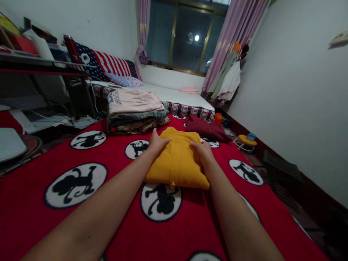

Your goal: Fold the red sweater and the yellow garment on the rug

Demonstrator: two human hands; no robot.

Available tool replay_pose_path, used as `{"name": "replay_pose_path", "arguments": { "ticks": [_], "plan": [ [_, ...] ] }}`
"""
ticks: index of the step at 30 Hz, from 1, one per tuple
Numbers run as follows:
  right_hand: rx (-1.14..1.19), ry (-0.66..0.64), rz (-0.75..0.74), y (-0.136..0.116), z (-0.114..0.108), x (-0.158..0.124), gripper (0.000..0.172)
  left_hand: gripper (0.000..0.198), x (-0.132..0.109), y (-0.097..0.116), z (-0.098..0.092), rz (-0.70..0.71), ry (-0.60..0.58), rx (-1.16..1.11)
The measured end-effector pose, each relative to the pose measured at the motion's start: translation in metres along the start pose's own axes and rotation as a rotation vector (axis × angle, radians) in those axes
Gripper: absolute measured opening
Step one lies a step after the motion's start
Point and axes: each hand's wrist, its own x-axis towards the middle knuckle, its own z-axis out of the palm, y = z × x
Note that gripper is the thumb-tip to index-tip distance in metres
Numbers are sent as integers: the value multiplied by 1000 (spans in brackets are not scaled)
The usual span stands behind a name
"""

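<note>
A folded yellow garment [176,159] lies on the red blanket [119,232] with white and black monkey patterns. My left hand [159,142] grips its upper left edge, thumb on top and the other fingers mostly hidden. At the upper right edge, my right hand [202,150] holds the garment the same way, its thumb on the cloth. Behind it to the right lies a folded dark red garment [208,128]. To the left rear stands a stack of folded clothes, with a pink garment [134,101] on top.
Beyond the blanket is a bed with a white top [163,92]. A cluttered desk [40,65] stands at the left, above a white stool seat [11,145]. At the right are a small yellow stool [247,140] and a dark folding stool [282,165].
</note>
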Motion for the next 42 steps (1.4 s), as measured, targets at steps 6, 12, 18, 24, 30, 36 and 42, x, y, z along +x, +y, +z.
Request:
{"name": "replay_pose_path", "arguments": {
  "ticks": [6,12,18,24,30,36,42],
  "plan": [
    [582,225,-520,-61,-41,3,58,98,-7,81,-42,423,-144,-730],
    [478,53,-572,-43,-66,2,50,53,-3,78,-66,631,-317,-538],
    [86,-777,-140,10,-62,1,28,22,9,10,-55,245,-1052,200],
    [18,-877,-147,-13,-84,-2,30,33,7,25,-66,251,-1129,382],
    [246,-446,-199,-30,-79,-8,28,20,6,30,-74,173,-954,0],
    [-289,-103,-187,-21,-44,-4,48,50,12,7,-37,284,-92,206],
    [-442,-152,-223,-18,-27,-10,53,89,7,-7,-26,142,-77,321]
  ]
}}
